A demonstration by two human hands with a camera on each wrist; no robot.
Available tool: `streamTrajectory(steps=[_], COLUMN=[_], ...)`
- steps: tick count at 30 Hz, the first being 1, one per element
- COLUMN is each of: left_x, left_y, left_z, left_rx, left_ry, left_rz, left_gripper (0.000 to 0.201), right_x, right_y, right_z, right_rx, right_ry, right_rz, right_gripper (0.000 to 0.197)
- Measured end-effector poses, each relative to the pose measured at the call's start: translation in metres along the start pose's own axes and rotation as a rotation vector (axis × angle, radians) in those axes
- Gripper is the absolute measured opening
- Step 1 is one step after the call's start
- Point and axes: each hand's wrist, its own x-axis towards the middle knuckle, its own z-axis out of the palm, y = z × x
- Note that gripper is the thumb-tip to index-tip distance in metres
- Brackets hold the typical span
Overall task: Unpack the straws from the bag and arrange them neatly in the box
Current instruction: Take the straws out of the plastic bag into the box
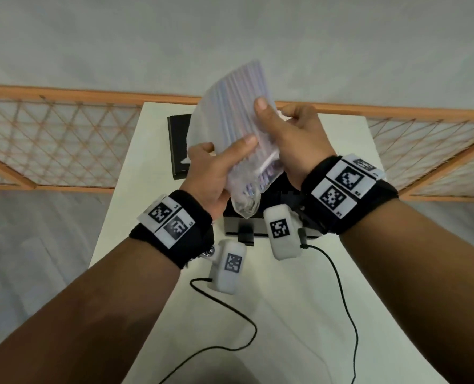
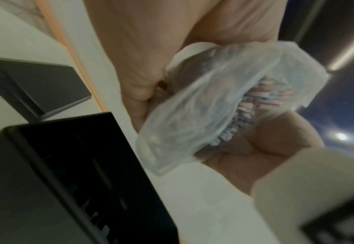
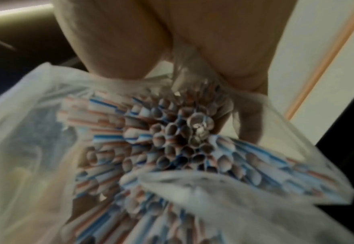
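Over table (image 1: 299, 300), bag (image 1: 230, 120) seemingly between hands.

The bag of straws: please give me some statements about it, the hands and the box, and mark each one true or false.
1. Both hands hold the bag above the table. True: the left hand grips its lower part, the right hand its side.
2. The straws are plain green. False: they are white with blue and red stripes.
3. The bag lies flat on the table. False: it is lifted, tilted.
4. The black box stands under the bag. True.
5. Some straws already lie on the table. False: all visible straws are in the bag.
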Motion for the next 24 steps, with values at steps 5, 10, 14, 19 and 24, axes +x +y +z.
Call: streamTrajectory(steps=[5,10,14,19,24], left_x=[0.008,0.013,0.015,0.017,0.011], left_y=[-0.010,-0.020,-0.030,-0.039,-0.034], left_z=[0.002,0.005,0.003,0.001,0.002], left_rx=[0.077,0.240,0.583,0.653,0.664], left_ry=[0.114,-0.041,-0.106,-0.108,-0.103], left_rz=[0.049,0.003,0.038,0.027,-0.010], left_gripper=[0.151,0.145,0.145,0.140,0.141], right_x=[0.003,0.006,0.001,-0.004,-0.004], right_y=[0.002,0.023,0.052,0.072,0.075], right_z=[-0.015,-0.026,-0.037,-0.038,-0.038], right_rx=[-0.016,-0.074,-0.105,-0.023,-0.059], right_ry=[-0.165,-0.405,-0.357,-0.287,-0.270], right_rz=[0.127,0.097,0.050,0.067,0.067], right_gripper=[0.080,0.073,0.072,0.094,0.097])
